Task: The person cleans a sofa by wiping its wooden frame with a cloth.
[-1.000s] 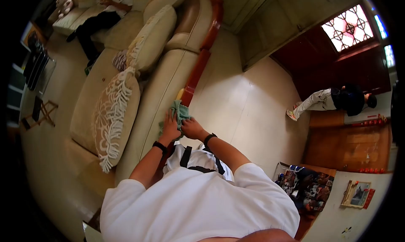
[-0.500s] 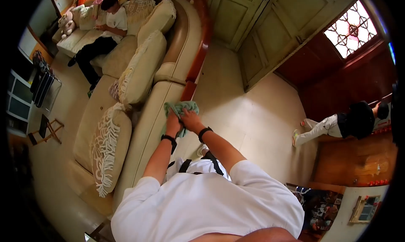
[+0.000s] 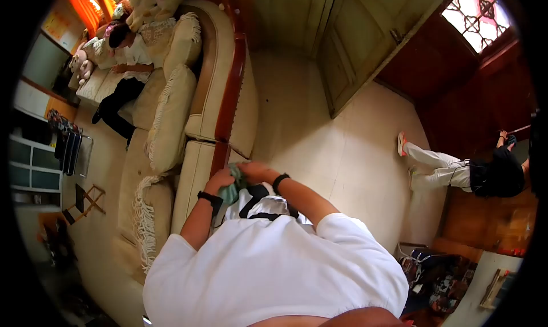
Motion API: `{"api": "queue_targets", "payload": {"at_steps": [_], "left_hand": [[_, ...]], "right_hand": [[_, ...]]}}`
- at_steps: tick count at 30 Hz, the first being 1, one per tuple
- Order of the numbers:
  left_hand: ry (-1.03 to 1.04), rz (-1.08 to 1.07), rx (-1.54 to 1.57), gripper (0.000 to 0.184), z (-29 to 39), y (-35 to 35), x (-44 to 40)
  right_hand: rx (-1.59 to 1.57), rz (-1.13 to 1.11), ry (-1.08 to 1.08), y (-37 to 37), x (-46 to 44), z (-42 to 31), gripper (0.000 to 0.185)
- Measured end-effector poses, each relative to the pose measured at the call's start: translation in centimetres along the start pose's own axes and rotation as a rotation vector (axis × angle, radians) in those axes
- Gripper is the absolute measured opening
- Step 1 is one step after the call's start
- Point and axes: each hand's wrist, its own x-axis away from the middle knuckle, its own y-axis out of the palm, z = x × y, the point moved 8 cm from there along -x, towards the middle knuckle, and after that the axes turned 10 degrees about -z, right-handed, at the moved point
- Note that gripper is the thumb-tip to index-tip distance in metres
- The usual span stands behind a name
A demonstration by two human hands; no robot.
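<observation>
A crumpled green cloth (image 3: 233, 189) is bunched between my two hands, close in front of my body. My left hand (image 3: 218, 181) grips its left side, fingers curled. My right hand (image 3: 255, 172) is closed at the cloth's upper right, somewhat blurred. Both hands are beside the back of the cream sofa (image 3: 194, 167), near the reddish-brown wooden trim (image 3: 221, 156) along its top edge. Whether the cloth touches the trim cannot be made out.
A person (image 3: 134, 59) sits on the sofa's far part, near plush toys (image 3: 81, 67). Another person (image 3: 491, 173) stands at the right by a wooden cabinet (image 3: 485, 216). A green door (image 3: 365, 41) stands ajar ahead. Fringed cushions (image 3: 165, 118) line the sofa; a folding stool (image 3: 85, 201) is at left.
Both hands have drawn the cloth back toward my body, and it is bunched smaller. My view has shifted along the sofa. The person at the right has changed stance.
</observation>
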Motion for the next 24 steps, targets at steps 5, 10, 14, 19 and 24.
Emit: {"api": "queue_targets", "payload": {"at_steps": [5,10,14,19,24], "left_hand": [[0.327,-0.169,0.180,0.051,20.3,-5.3,-8.8],[0.510,-0.133,-0.016,0.052,31.9,-8.1,-19.5],[0.561,-0.262,-0.419,0.059,37.4,-7.0,-25.7],[1.089,-0.276,-0.322,0.057,45.1,-6.2,-28.5],[0.858,-0.311,-0.499,0.052,50.9,-10.8,-32.2]], "right_hand": [[-0.160,0.501,0.327,-9.2,5.9,16.0,0.047],[-0.609,0.847,0.395,-17.9,14.0,24.5,0.064],[-1.366,0.962,0.186,-23.0,17.2,21.3,0.069],[-0.652,1.166,0.612,-29.1,21.5,22.6,0.052],[-0.591,1.565,0.733,-32.8,30.5,29.5,0.044]]}}
